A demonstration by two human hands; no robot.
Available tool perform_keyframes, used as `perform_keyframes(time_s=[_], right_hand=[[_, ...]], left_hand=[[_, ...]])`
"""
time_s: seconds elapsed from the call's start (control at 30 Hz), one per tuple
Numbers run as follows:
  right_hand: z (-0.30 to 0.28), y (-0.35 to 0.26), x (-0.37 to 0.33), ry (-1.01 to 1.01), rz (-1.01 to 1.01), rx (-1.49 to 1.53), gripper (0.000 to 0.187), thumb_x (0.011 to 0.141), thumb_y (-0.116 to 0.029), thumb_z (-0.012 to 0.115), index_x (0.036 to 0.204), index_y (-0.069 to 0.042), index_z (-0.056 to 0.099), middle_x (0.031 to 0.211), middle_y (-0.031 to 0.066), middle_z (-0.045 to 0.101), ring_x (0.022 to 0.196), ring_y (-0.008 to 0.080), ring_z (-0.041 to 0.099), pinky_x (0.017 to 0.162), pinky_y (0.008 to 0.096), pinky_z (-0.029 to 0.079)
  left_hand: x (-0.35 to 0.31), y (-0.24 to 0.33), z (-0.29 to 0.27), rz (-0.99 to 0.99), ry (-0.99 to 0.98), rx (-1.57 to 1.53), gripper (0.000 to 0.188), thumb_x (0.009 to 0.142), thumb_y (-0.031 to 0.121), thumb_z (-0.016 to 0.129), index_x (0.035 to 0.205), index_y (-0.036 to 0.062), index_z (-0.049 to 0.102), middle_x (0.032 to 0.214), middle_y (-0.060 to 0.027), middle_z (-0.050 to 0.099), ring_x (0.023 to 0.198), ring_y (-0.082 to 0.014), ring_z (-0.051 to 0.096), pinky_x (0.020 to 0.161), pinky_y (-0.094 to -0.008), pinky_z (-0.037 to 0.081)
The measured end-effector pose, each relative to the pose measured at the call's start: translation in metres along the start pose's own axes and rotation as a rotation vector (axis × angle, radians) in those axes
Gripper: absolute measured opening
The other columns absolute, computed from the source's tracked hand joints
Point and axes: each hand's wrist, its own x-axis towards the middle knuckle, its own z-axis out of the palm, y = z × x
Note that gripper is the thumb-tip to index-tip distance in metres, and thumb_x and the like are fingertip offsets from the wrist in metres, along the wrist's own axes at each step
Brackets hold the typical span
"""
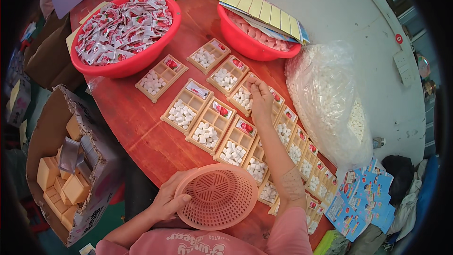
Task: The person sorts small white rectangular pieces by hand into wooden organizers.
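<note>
My left hand grips the rim of a salmon-pink plastic colander, tilted close to my body, with its slotted base showing. My right hand reaches far across the table, fingers bent and drawn together over a beige compartment tray. Whatever those fingers hold, if anything, is hidden. White marshmallow-like pieces lie in that tray's large compartment. Several similar trays stand in rows around it, each with white pieces; many also carry a small strawberry-printed sachet in one small compartment.
A red basin heaped with sachets stands at the far left. Behind the trays is another red basin with pink packets under card sheets. A clear bag of white pieces leans at the right, near blue printed leaflets. A carton holds beige trays.
</note>
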Motion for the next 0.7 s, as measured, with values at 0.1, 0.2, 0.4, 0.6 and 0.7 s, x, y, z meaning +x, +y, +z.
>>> perform_keyframes(time_s=[0.1, 0.2, 0.4, 0.6, 0.7], right_hand=[[0.001, 0.006, 0.006, 0.007, -0.072, 0.055, 0.020, 0.094, -0.006, 0.047, 0.109, -0.002, 0.061, 0.101, 0.0022, 0.061, 0.097, 0.0092, 0.055, 0.085, 0.0214, 0.043], [0.004, 0.011, 0.006, -0.018, -0.090, -0.009, 0.020, 0.094, -0.009, 0.049, 0.109, -0.001, 0.060, 0.103, 0.0030, 0.062, 0.093, 0.0082, 0.055, 0.083, 0.0206, 0.043], [-0.020, -0.024, 0.000, -0.018, -0.170, -0.092, 0.023, 0.094, -0.008, 0.049, 0.114, -0.002, 0.059, 0.108, 0.0042, 0.061, 0.101, 0.0111, 0.056, 0.089, 0.0244, 0.042], [-0.117, -0.139, -0.014, 0.426, -0.803, -0.597, 0.025, 0.096, -0.010, 0.047, 0.116, -0.001, 0.058, 0.114, 0.0083, 0.061, 0.105, 0.0159, 0.057, 0.092, 0.0290, 0.043], [-0.207, -0.166, 0.017, 0.695, -0.676, -0.756, 0.026, 0.096, -0.014, 0.046, 0.113, -0.002, 0.061, 0.108, 0.0081, 0.064, 0.102, 0.0173, 0.059, 0.091, 0.0294, 0.044]], left_hand=[[0.001, -0.002, 0.001, 0.011, -0.001, 0.010, 0.064, 0.087, 0.042, 0.052, 0.131, -0.0032, 0.043, 0.125, -0.0200, 0.048, 0.116, -0.0298, 0.048, 0.098, -0.0384, 0.036], [0.000, -0.001, 0.002, 0.021, 0.006, 0.015, 0.062, 0.088, 0.041, 0.052, 0.131, -0.0033, 0.044, 0.125, -0.0198, 0.048, 0.117, -0.0298, 0.048, 0.098, -0.0384, 0.036], [0.001, -0.002, 0.003, 0.021, 0.019, 0.032, 0.062, 0.088, 0.042, 0.051, 0.130, -0.0036, 0.044, 0.124, -0.0194, 0.049, 0.116, -0.0293, 0.048, 0.098, -0.0382, 0.036], [-0.001, -0.003, -0.001, -0.006, 0.020, 0.059, 0.064, 0.088, 0.044, 0.050, 0.130, -0.0045, 0.043, 0.123, -0.0195, 0.049, 0.113, -0.0295, 0.049, 0.097, -0.0379, 0.037], [-0.002, -0.005, 0.001, -0.021, 0.024, 0.042, 0.066, 0.088, 0.046, 0.050, 0.130, -0.0045, 0.043, 0.120, -0.0180, 0.050, 0.112, -0.0277, 0.050, 0.096, -0.0375, 0.038]])
